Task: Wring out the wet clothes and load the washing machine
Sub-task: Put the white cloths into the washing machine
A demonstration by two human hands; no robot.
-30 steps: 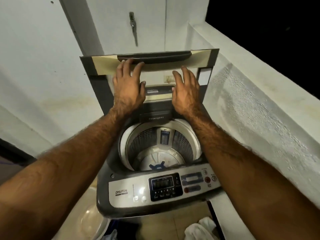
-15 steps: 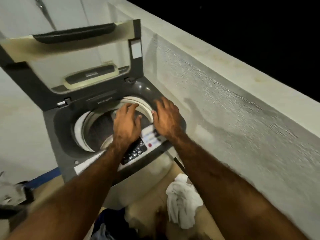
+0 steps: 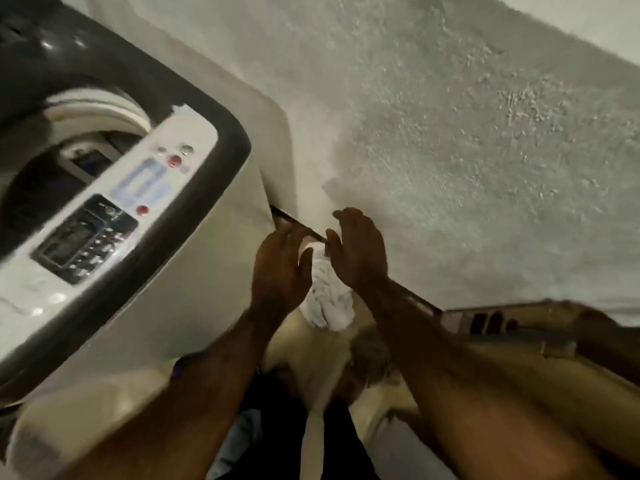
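A crumpled white wet cloth (image 3: 329, 299) lies on the floor at the foot of the rough wall. My left hand (image 3: 280, 268) and my right hand (image 3: 360, 251) hover just above it, one on each side, fingers spread and relaxed, holding nothing. The top-loading washing machine (image 3: 194, 237) fills the left side, its control panel (image 3: 104, 216) tilted in view and its drum opening (image 3: 59, 161) uncovered. The frame is blurred by motion.
A rough plastered wall (image 3: 450, 133) rises on the right, close to the machine. Dark and pale clothes (image 3: 242, 438) lie on the floor near the bottom. A low ledge or object (image 3: 519, 323) runs along the wall's base at right.
Both hands left the raised lid, passed over the control panel and dropped to the white cloth on the floor. The view swung down and to the right.
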